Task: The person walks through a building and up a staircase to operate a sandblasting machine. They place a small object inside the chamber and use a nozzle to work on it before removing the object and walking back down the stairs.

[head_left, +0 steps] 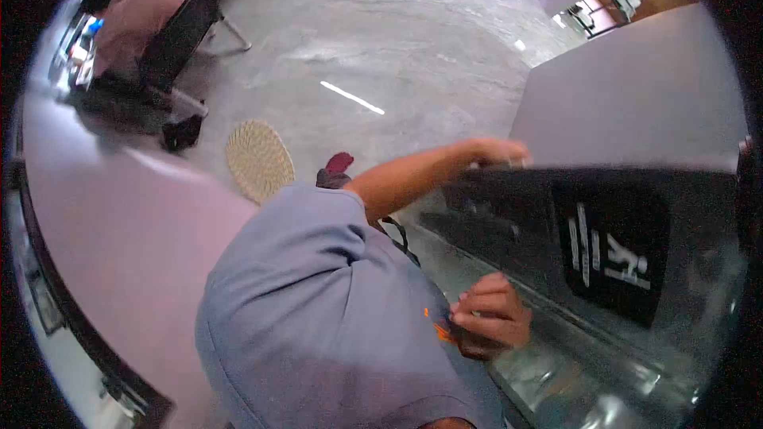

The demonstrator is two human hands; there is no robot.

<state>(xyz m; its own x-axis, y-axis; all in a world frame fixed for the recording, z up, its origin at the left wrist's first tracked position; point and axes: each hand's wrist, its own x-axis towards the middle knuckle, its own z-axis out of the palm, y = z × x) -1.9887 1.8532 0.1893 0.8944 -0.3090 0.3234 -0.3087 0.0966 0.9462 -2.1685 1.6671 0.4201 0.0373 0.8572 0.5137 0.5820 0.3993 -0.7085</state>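
My left arm in a grey-blue sleeve stretches across to a large grey panel point(628, 103). My left hand point(501, 151) is at the near corner of its top edge, fingers bent over the edge and blurred by motion. The panel's dark side point(509, 206) carries a black label point(612, 254) with white lettering. Lower down, my right hand point(493, 318) hovers before my shirt point(318, 302), with loosely curled fingers a little apart and nothing visible in them. An orange mark point(441, 330) shows on the shirt beside its fingertips.
A glossy, glass-like surface point(572, 381) lies below the dark side. Behind me is a pale pink tabletop point(127, 222). A woven round mat point(259, 160) shows past its edge. A person point(139, 12) sits on a black chair point(179, 40) at upper left, on the grey floor point(413, 48).
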